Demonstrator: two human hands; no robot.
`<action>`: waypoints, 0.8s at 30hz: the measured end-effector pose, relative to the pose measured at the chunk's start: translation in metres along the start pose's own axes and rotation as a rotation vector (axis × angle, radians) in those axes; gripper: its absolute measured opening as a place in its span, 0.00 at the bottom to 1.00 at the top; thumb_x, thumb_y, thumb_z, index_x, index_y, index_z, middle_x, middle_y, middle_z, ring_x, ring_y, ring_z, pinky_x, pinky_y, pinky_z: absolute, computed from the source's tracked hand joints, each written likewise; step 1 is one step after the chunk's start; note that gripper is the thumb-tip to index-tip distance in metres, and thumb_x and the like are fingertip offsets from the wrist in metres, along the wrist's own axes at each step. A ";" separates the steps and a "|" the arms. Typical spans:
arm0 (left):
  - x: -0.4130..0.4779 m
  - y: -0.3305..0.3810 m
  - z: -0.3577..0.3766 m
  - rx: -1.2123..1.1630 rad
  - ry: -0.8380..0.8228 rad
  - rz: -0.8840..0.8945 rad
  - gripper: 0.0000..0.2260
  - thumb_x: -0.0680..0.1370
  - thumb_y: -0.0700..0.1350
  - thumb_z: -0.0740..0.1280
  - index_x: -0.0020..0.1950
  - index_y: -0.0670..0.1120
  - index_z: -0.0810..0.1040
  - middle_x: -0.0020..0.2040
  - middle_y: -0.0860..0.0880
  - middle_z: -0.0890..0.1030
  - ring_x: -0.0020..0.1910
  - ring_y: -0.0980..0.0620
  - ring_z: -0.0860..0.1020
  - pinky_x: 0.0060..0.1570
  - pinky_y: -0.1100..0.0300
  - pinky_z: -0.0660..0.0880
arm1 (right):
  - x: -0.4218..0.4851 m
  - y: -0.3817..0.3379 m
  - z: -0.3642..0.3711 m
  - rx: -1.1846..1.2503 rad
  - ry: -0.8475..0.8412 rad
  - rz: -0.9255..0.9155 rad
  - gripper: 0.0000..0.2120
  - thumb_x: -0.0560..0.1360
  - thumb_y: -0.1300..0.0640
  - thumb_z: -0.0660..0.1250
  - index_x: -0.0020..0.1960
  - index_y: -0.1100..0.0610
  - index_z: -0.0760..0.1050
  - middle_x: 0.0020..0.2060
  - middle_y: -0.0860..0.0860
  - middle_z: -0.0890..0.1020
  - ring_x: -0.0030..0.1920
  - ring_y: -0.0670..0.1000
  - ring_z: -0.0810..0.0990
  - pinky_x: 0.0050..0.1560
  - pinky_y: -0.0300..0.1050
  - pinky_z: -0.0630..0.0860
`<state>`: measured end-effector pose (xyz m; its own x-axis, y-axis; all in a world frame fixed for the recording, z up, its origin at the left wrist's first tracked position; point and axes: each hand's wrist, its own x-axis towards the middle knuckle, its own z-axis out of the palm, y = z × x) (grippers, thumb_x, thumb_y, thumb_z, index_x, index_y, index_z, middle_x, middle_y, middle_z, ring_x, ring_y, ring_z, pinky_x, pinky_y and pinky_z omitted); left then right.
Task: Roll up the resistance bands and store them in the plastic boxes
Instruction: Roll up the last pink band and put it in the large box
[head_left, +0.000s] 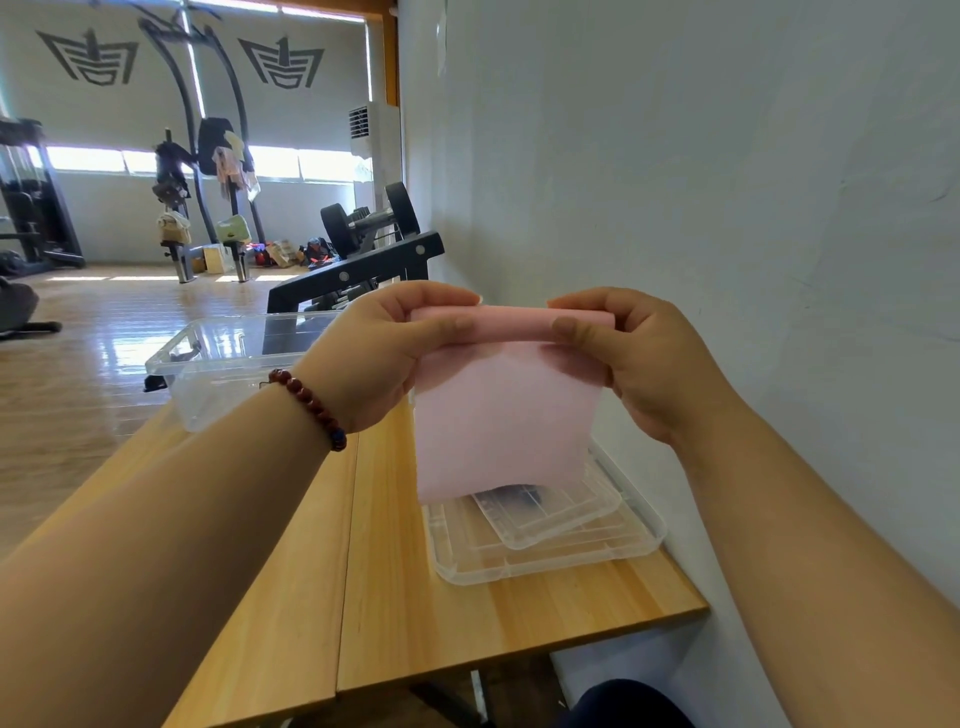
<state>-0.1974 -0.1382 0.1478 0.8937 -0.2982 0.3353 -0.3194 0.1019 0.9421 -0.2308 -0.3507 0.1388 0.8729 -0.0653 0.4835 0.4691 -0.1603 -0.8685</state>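
a pale plastered wall (727, 182) runs close beside my right hand (644, 364). under both hands lies the light wooden counter (395, 597). beyond my left hand (374, 358), a glossy wood floor (78, 364) catches daylight from low windows (83, 158) under drawn blinds (104, 114). further back stand black gym machines (210, 137), a dumbbell rack (363, 267) and a white air conditioner (376, 130).

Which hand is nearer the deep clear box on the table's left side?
Left. The left hand grips the pink band just right of the deep clear box; the right hand grips the band's other side, farther right.
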 end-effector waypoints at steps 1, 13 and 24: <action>0.000 0.000 0.000 -0.015 -0.002 0.007 0.06 0.75 0.37 0.69 0.50 0.45 0.82 0.47 0.48 0.83 0.43 0.54 0.84 0.44 0.62 0.81 | 0.000 0.000 0.001 -0.009 0.011 -0.011 0.06 0.71 0.58 0.74 0.47 0.50 0.83 0.44 0.49 0.84 0.42 0.45 0.84 0.44 0.40 0.80; 0.000 -0.002 -0.003 -0.017 -0.003 -0.006 0.06 0.74 0.38 0.70 0.50 0.45 0.82 0.43 0.49 0.84 0.40 0.54 0.83 0.40 0.62 0.80 | 0.003 0.005 0.000 -0.010 -0.007 -0.043 0.13 0.71 0.61 0.75 0.51 0.47 0.81 0.51 0.50 0.84 0.52 0.51 0.83 0.53 0.47 0.81; -0.004 -0.005 -0.002 -0.091 -0.034 -0.050 0.15 0.77 0.41 0.68 0.64 0.49 0.76 0.56 0.44 0.79 0.46 0.52 0.84 0.44 0.60 0.81 | 0.004 0.005 0.005 0.047 -0.014 -0.036 0.11 0.71 0.63 0.75 0.41 0.46 0.84 0.49 0.53 0.84 0.47 0.53 0.82 0.47 0.48 0.80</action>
<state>-0.1988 -0.1358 0.1419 0.8962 -0.3370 0.2887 -0.2432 0.1712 0.9548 -0.2245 -0.3471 0.1353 0.8570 -0.0468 0.5132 0.5057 -0.1154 -0.8549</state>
